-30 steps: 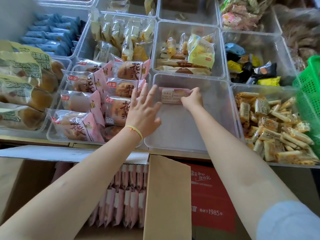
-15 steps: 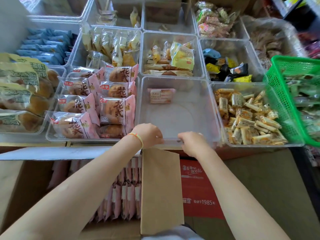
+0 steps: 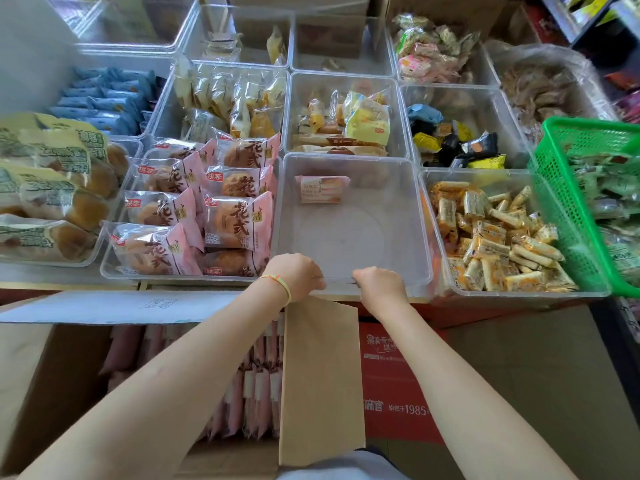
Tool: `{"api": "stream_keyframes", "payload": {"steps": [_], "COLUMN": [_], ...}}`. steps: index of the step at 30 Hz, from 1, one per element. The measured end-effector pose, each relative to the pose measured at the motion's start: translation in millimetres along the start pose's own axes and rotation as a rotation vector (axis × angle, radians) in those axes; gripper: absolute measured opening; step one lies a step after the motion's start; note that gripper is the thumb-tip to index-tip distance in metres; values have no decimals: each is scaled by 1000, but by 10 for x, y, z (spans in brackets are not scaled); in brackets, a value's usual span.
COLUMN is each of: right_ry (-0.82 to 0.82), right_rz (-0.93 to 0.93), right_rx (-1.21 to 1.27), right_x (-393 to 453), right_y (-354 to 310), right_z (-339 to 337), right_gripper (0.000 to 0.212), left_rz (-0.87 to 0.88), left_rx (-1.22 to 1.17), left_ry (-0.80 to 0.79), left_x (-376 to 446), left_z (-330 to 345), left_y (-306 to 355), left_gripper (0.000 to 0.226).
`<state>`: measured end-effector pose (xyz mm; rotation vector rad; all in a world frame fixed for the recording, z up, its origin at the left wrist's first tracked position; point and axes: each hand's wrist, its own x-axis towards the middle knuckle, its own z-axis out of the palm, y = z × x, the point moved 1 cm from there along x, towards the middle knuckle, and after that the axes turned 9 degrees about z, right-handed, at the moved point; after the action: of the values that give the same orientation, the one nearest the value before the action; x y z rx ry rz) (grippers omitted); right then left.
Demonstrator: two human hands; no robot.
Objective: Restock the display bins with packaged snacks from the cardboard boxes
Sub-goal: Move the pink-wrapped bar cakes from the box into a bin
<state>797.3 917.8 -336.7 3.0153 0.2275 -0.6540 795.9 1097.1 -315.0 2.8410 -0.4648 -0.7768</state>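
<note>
A clear plastic bin (image 3: 412, 216) stands in the front row with a single pink-wrapped snack pack (image 3: 321, 189) lying at its far left. My left hand (image 3: 298, 273) and my right hand (image 3: 379, 285) both grip the bin's near rim, fingers curled over the edge. Below my arms an open cardboard box (image 3: 320, 375) holds several upright pink snack packs (image 3: 256, 393).
A bin of pink bread packs (image 3: 194, 209) sits left of the clear bin, a bin of small orange bars (image 3: 495, 244) right of it. A green basket (image 3: 585, 202) overhangs at far right. More filled bins stand behind. A red box (image 3: 394, 382) lies below.
My right hand let go of the pink pack at the bin's back, and both hands drew back to the near rim and gripped it. Since half a second ago they have held still.
</note>
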Motion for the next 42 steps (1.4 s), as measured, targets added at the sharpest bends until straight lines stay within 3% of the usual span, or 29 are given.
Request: {"api": "stream_keyframes", "payload": {"steps": [3, 6, 8, 11, 12, 14, 17, 19, 23, 27, 30, 34, 38, 42], "right_ry": [-108, -186, -114, 36, -7, -289, -792, -933, -793, -731, -623, -529, -419, -386], "right_rz": [-15, -59, -82, -105, -107, -157, -252, -271, -204, -80, 4, 154, 270, 272], "right_rx": [15, 111, 273, 619, 707, 804, 655, 532, 425, 407, 393, 450, 599, 548], "right_x": [66, 81, -1, -334, -471, -751, -1045, -1133, -974, -778, -662, -489, -353, -311], "right_y": [16, -26, -104, -420, -561, -881, -1371, -1744, -2503, -3071, -3333, -3610, -3800, -3908], "right_z": [-32, -174, -394, -791, -896, -1014, -830, -532, 138, 472, 672, 960, 1249, 1453], "right_gripper": [26, 39, 38, 19, 18, 23, 29, 29, 20, 24, 16, 8, 30, 29], "left_rz": [-3, 4, -1, 2, -3, -21, -9, -24, -116, -304, -424, -589, -627, -631], "left_rx": [-61, -135, -182, -349, -410, -537, -790, -886, -954, -778, -703, -830, -883, -810], "left_ry": [-8, 95, 276, 631, 738, 841, 670, 490, 178, 8, -3, 96, 168, 142], "left_x": [9, -59, -177, -577, -753, -1129, -1679, -1975, -2328, -2371, -2345, -2307, -2139, -2004], "left_z": [-7, -125, -276, -422, -431, -414, -325, -186, 276, 876, 1271, 1639, 1858, 2071], "left_y": [-23, -45, -77, -252, -328, -487, -748, -940, -1380, -1944, -2174, -2280, -2475, -2581], "left_gripper": [36, 36, 34, 35, 38, 41, 41, 39, 28, 27, 32, 38, 58, 50]}}
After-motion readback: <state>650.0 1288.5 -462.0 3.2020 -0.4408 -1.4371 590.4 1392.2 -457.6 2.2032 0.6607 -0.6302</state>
